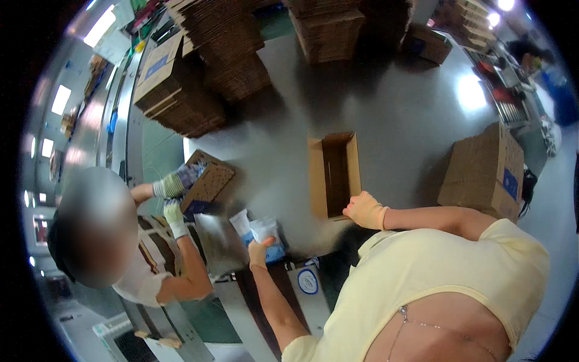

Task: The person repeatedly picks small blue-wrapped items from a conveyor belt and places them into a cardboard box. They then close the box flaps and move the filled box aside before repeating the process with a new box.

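Observation:
My left hand (260,252) is closed around a blue-and-white plastic packet (275,250), held low over the table's near side. A second pale packet (241,223) sits right beside it, partly overlapped. My right hand (365,211), in a pale glove, grips the near right corner of an open cardboard box (335,172). The box stands on the grey table with its top flaps apart, and its inside looks brown and bare from here. The fingertips of my right hand are partly hidden at the box's rim.
At left a co-worker's striped-gloved hands (172,187) handle another cardboard box (208,184). Tall stacks of flattened cartons (226,54) rise at the far left, with another stack (329,33) at the back. More cartons (482,169) stand at right on the grey table (289,90).

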